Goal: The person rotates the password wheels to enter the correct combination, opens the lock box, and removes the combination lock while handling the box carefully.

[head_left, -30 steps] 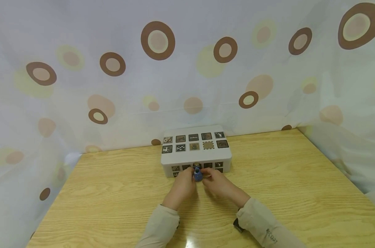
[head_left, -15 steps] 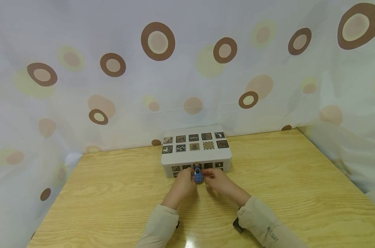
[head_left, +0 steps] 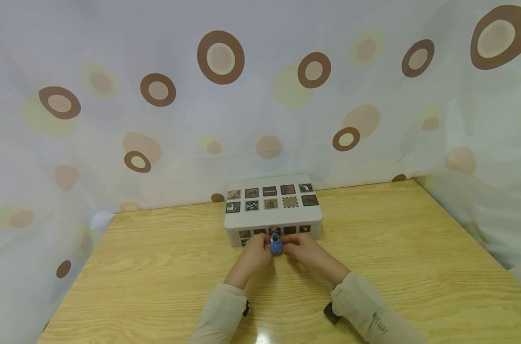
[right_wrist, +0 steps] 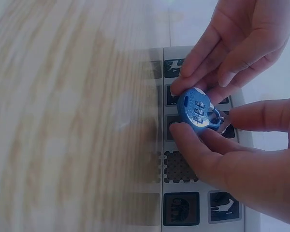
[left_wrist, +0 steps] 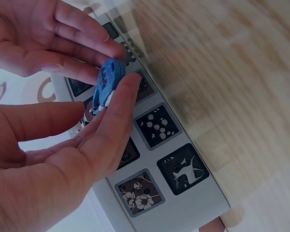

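Screened-off work nook; home/lab/office, can't tell which. Wood-grain counter (head_left: 157,263) w/ wht sheeting (head_left: 256,100) hung behind & on both sides, printed w/ brn circles (head_left: 220,57) + pale yel. blobs (head_left: 291,91), blocking view of rest of rm.

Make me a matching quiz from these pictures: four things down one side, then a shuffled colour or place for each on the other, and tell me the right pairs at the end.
Things
1. padlock
2. box
3. table
4. backdrop

Descriptions
A. yellowish, with a wood grain
B. whitish, with brown rings, behind everything else
C. blue, between the left hand and the right hand
D. whitish, with square pictures on its top and front

Right pairs: 1-C, 2-D, 3-A, 4-B
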The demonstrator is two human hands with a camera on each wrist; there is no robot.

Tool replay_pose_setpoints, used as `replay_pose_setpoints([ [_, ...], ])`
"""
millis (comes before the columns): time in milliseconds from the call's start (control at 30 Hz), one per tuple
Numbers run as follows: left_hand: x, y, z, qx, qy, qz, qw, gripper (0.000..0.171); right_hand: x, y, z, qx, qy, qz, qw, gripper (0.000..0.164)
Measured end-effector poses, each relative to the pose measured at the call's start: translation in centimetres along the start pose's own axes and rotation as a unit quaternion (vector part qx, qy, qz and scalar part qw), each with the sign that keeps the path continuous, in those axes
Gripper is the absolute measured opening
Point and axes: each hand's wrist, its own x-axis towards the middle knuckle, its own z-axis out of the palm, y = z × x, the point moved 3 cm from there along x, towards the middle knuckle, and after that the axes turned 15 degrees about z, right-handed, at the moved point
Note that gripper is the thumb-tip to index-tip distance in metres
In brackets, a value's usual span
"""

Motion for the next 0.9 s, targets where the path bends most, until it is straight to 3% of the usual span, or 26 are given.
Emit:
replay_pose_setpoints([
  [233, 0.05, -0.13, 0.08, -0.015, 0.002, -0.012, 0.9998, 0.022, 0.21, 0.12, 0.07, 0.048, -0.003, 0.013, 0.999, 0.034],
  [900, 0.43, -0.22, -0.17, -0.025, 0.016, -0.026, 0.9992, 0.016, 0.87, -0.21, 0.08, 0.078, 0.021, 0.044, 0.996, 0.025],
])
